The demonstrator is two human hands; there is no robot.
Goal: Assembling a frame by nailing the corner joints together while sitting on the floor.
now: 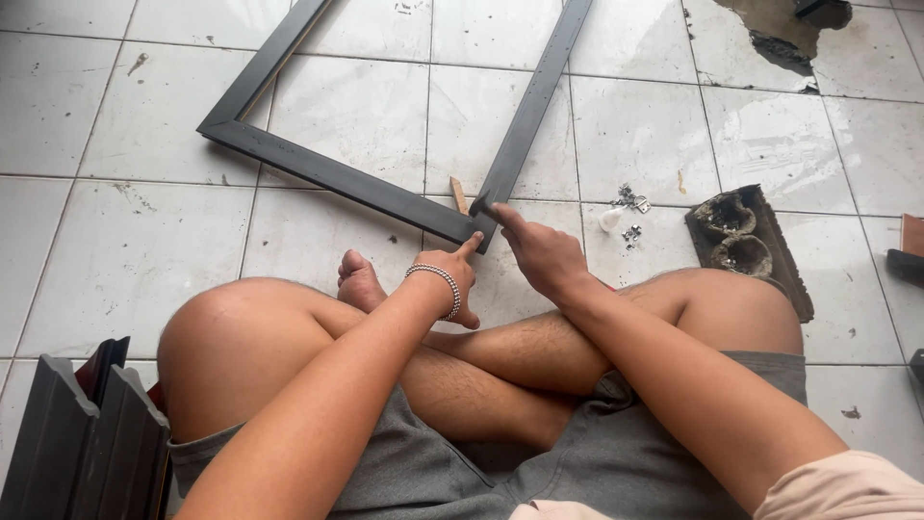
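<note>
On the white tiled floor (125,241), just ahead of the person's crossed legs, lies a dark picture frame (327,173) of flat moulding. Its near corner points toward the person; one long rail runs from that corner up and to the left, the other up and to the right, out past the top edge of the view — so the frame sits diagonally to the tile lines.

Tiles are scuffed and wet in patches, with a broken, dark patch at the upper right. A small wooden wedge (459,195) lies against the inner side of the near corner. To the right are small metal fittings (630,202) and a worn brown block (746,241) with two hollows. Dark moulding offcuts (82,433) stand at the lower left.

Both hands meet at the near corner. The left hand (452,279), a beaded bracelet (438,281) on its wrist, is curled with the forefinger pressed to the corner's outer edge. The right hand (544,252) rests its fingertips on top of the corner — neither hand is clamped around the frame.
</note>
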